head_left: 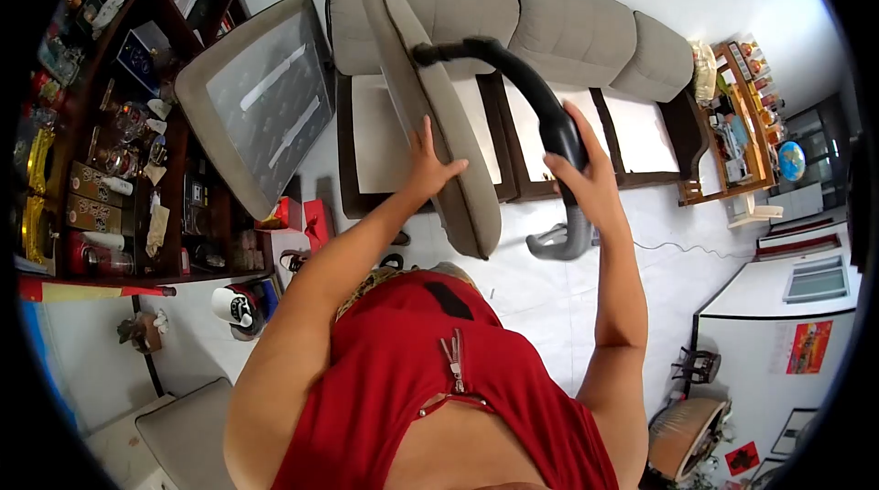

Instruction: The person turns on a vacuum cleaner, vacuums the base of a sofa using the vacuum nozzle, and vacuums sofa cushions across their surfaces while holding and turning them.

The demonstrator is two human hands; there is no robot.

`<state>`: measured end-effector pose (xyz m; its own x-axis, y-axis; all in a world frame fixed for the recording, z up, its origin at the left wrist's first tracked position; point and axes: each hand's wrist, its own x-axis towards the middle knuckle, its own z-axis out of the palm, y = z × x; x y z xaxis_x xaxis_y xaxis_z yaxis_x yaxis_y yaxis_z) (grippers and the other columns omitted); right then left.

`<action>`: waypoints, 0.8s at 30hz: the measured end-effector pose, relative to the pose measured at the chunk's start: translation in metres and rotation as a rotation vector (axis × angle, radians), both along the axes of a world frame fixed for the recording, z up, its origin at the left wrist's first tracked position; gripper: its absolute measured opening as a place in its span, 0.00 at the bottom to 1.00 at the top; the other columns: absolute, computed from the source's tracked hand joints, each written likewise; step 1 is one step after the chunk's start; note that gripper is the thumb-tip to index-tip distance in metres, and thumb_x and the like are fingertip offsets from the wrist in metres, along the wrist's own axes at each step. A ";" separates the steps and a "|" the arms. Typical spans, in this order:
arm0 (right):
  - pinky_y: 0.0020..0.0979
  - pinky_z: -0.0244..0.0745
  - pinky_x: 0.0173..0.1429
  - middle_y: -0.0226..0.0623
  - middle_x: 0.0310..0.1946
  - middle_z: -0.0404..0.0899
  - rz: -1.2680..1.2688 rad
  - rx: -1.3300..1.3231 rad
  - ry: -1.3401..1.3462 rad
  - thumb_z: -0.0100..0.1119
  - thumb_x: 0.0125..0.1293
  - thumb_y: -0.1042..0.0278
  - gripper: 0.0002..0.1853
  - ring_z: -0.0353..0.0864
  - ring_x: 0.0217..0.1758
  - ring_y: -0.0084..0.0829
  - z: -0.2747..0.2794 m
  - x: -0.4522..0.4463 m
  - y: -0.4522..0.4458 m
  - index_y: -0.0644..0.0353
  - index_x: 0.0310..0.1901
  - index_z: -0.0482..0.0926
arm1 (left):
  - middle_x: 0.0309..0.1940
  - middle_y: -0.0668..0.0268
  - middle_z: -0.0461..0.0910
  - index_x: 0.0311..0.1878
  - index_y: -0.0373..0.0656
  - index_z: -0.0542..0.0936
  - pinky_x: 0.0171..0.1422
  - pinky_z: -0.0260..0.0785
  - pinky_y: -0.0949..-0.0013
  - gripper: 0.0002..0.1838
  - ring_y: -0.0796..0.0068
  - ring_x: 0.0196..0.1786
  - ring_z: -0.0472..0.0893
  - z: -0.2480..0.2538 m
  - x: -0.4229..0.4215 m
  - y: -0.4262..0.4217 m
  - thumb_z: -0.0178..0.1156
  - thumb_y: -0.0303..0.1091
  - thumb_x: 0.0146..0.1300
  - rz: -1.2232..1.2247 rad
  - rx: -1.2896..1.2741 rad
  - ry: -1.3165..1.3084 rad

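Note:
A grey-brown sofa cushion (pixel 444 124) stands on its edge in front of the sofa, tilted. My left hand (pixel 432 162) rests against it, fingers spread, thumb on its narrow side. My right hand (pixel 588 169) is wrapped round the black handle of a handheld vacuum (pixel 558 128). The curved black tube runs up and left from there, and its nozzle (pixel 427 54) touches the cushion's edge above my left hand. Behind, the sofa base (pixel 540 137) shows pale panels where its seats are bare. Grey back cushions (pixel 575 27) line the wall.
Another cushion (pixel 265 92) leans at the left, its underside showing, beside a dark shelf (pixel 169 215) full of ornaments. Red boxes (pixel 317 224) and shoes lie on the floor near my left arm. A cable (pixel 687 247) crosses the floor at the right, below a wooden side table (pixel 746 124).

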<state>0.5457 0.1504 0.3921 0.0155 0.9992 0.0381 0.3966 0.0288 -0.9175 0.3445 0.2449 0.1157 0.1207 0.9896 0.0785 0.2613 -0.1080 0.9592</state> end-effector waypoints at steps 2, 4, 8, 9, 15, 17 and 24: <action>0.24 0.73 0.31 0.34 0.40 0.78 -0.041 0.001 -0.059 0.68 0.58 0.71 0.39 0.74 0.28 0.19 0.005 0.003 -0.016 0.50 0.73 0.66 | 0.75 0.29 0.39 0.81 0.54 0.33 0.80 0.48 0.42 0.69 0.31 0.78 0.46 0.003 0.004 -0.010 0.77 0.50 0.50 0.009 -0.018 0.050; 0.23 0.72 0.31 0.33 0.38 0.77 -0.096 -0.016 -0.013 0.65 0.58 0.72 0.39 0.75 0.28 0.19 0.004 0.009 -0.025 0.49 0.74 0.66 | 0.75 0.28 0.38 0.81 0.54 0.34 0.79 0.48 0.40 0.69 0.30 0.78 0.45 0.001 0.009 -0.016 0.77 0.50 0.49 0.014 0.013 0.053; 0.23 0.72 0.29 0.32 0.35 0.77 -0.150 0.064 0.062 0.65 0.60 0.70 0.39 0.74 0.25 0.19 0.007 0.005 -0.010 0.51 0.75 0.64 | 0.74 0.26 0.37 0.81 0.53 0.35 0.78 0.49 0.39 0.67 0.28 0.78 0.44 -0.004 0.015 -0.018 0.76 0.49 0.51 0.035 0.083 0.048; 0.23 0.71 0.29 0.32 0.35 0.77 -0.148 0.108 0.061 0.65 0.61 0.69 0.39 0.74 0.25 0.19 0.007 0.002 0.001 0.51 0.75 0.64 | 0.74 0.27 0.37 0.81 0.53 0.36 0.78 0.49 0.39 0.66 0.28 0.78 0.44 -0.005 0.014 -0.019 0.76 0.48 0.51 0.027 0.074 0.038; 0.25 0.71 0.29 0.32 0.32 0.77 -0.021 0.222 0.047 0.68 0.61 0.64 0.38 0.75 0.25 0.21 0.011 -0.007 0.110 0.52 0.74 0.66 | 0.75 0.28 0.34 0.81 0.52 0.39 0.78 0.49 0.40 0.65 0.27 0.78 0.42 -0.001 0.023 -0.040 0.75 0.46 0.50 0.023 0.110 0.087; 0.26 0.72 0.29 0.33 0.33 0.78 0.008 0.225 0.051 0.68 0.61 0.62 0.38 0.75 0.26 0.22 0.003 -0.006 0.146 0.51 0.73 0.66 | 0.76 0.29 0.33 0.81 0.52 0.39 0.78 0.49 0.40 0.64 0.27 0.78 0.42 -0.004 0.035 -0.051 0.75 0.46 0.50 0.018 0.174 0.055; 0.27 0.75 0.30 0.34 0.35 0.78 0.066 0.243 0.039 0.70 0.60 0.60 0.37 0.75 0.27 0.23 -0.022 0.011 0.206 0.50 0.72 0.69 | 0.76 0.29 0.33 0.81 0.57 0.41 0.79 0.49 0.41 0.62 0.27 0.78 0.43 0.009 0.065 -0.089 0.74 0.44 0.50 0.007 0.129 0.070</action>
